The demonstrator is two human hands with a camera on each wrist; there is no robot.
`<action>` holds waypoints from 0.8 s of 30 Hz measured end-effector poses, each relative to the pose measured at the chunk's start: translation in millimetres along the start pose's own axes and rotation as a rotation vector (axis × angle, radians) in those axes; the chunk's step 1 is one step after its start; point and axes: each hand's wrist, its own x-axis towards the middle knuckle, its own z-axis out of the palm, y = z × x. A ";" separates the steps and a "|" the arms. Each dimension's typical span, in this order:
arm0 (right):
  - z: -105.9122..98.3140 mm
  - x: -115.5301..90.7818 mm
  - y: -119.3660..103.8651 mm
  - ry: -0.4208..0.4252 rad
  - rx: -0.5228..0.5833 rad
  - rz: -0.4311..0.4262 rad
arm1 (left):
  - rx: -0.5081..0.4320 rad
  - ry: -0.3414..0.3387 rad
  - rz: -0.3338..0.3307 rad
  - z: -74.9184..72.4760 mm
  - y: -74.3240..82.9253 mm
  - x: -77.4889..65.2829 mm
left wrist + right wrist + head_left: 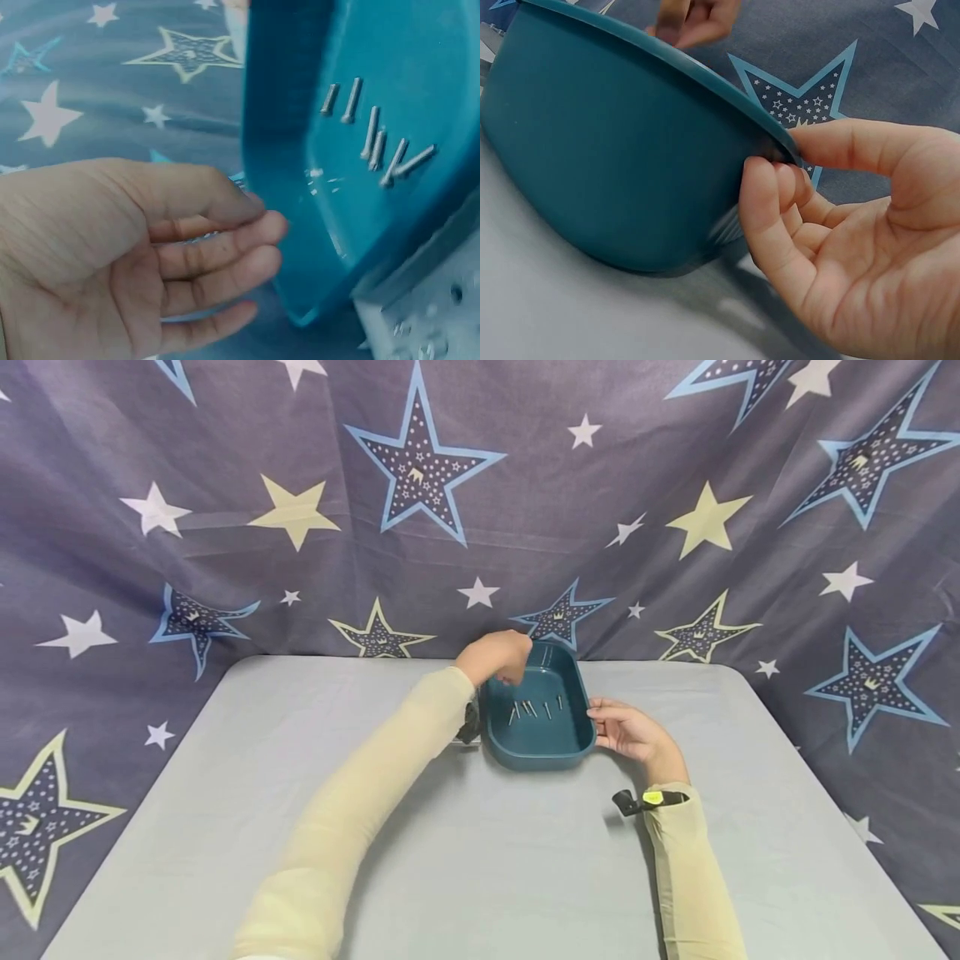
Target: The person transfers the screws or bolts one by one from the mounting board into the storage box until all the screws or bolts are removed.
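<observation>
A teal plastic bin (pixel 536 758) stands near the table's far edge. Several silver screws (pixel 373 135) lie loose on its floor. My right hand (pixel 628 731) pinches the bin's right rim between thumb and fingers (pixel 761 199). Over the bin's far left side is my left hand (pixel 501 656). Its thumb and fingertips come close together, and the left wrist view shows nothing between them. Whether those fingertips touch the bin wall, I cannot tell.
A grey metal piece with holes (pixel 442 300) stands beside the bin's left side, mostly hidden by my left arm in the head view. The grey table (pixel 510 868) extends toward me. A star-patterned curtain (pixel 525 560) hangs close behind the bin.
</observation>
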 end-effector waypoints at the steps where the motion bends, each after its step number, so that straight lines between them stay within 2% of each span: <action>1: -0.2 0.1 0.0 -0.002 0.002 0.000 | 0.007 0.035 0.021 -0.6 -2.5 -4.7; 5: -0.8 -0.7 0.1 -0.007 0.005 -0.001 | 0.006 0.188 0.078 0.9 -13.3 -22.4; 10: -0.4 -2.0 0.8 0.009 0.003 0.003 | 0.012 0.332 0.140 6.8 -25.7 -38.8; 13: -0.5 -2.1 1.1 0.013 0.002 0.003 | 0.015 0.384 0.182 12.4 -33.1 -44.8; 18: -0.4 -0.8 1.1 0.017 -0.006 0.001 | 0.033 0.441 0.215 23.5 -47.7 -51.7; 24: 0.6 -0.4 -0.3 0.023 -0.011 0.005 | 0.097 0.515 0.286 37.3 -66.9 -59.8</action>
